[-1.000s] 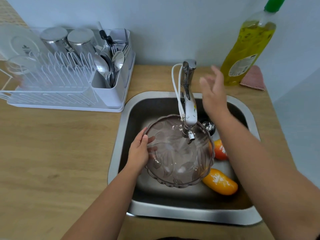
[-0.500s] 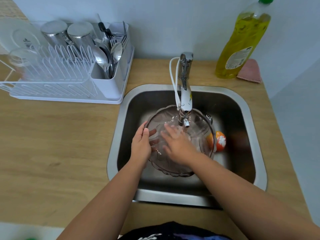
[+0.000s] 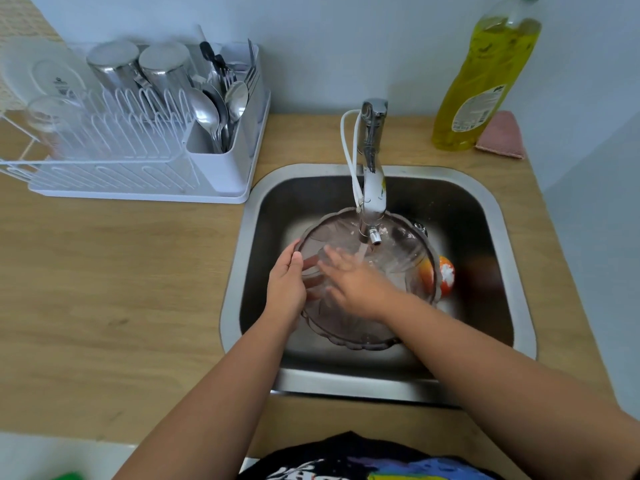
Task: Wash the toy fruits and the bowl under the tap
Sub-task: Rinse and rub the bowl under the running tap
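Glass bowl (image 3: 398,268) gripped by left hand (image 3: 285,289), right hand (image 3: 356,285) inside.

Both bare forearms reaching in from 6 o'clock and converging toward the centre. Left forearm rising from about 7 o'clock, its wrist nearly straight; left hand (image 3: 285,284) standing on edge, thumb uppermost, fingers curling round a rim at its 3 o'clock side and showing dimly through clear material. Right forearm crossing in from 4 o'clock, wrist bending slightly; right hand (image 3: 355,285) lying palm down, fingers (image 3: 330,259) spreading straight toward 10 o'clock, blurred. The two hands sitting just beside each other, almost touching.
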### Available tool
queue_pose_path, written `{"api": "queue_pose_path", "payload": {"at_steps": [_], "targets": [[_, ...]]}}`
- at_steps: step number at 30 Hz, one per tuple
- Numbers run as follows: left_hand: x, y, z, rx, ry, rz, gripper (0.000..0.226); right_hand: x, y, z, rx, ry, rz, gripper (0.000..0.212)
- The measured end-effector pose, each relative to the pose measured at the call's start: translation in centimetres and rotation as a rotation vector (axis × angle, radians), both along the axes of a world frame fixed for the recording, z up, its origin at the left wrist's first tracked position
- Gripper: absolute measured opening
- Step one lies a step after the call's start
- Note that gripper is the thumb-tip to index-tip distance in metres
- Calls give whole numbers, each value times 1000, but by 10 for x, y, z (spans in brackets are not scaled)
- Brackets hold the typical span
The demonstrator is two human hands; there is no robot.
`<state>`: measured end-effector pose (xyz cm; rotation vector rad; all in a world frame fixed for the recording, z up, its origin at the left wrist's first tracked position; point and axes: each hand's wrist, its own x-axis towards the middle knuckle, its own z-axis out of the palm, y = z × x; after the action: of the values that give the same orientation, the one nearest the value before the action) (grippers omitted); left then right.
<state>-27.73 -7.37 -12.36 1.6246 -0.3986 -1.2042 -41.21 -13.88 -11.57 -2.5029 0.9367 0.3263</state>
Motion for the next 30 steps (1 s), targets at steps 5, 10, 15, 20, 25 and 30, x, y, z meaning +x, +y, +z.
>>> {"api": "queue_pose_path", "payload": {"at_steps": [5, 10, 15, 20, 25, 30], "targets": [[8, 5, -4, 20, -61, 39, 27, -3, 31, -1, 264, -142, 163, 57], [14, 6, -7, 81, -71, 16, 29, -8, 5, -12, 68, 19, 249, 53], [18, 11, 1, 103, -137, 13, 32, -23, -33, -21, -84, 142, 151, 64], [26, 12, 5, 122, -259, 72, 36, -28, -17, -23, -90, 264, -25, 69], [29, 14, -15, 133, -371, 57, 67, -14, 18, -15, 224, 35, 21, 50], [17, 21, -12, 168, -271, 80, 53, 16, 10, -29, 256, -82, -25, 58]]}}
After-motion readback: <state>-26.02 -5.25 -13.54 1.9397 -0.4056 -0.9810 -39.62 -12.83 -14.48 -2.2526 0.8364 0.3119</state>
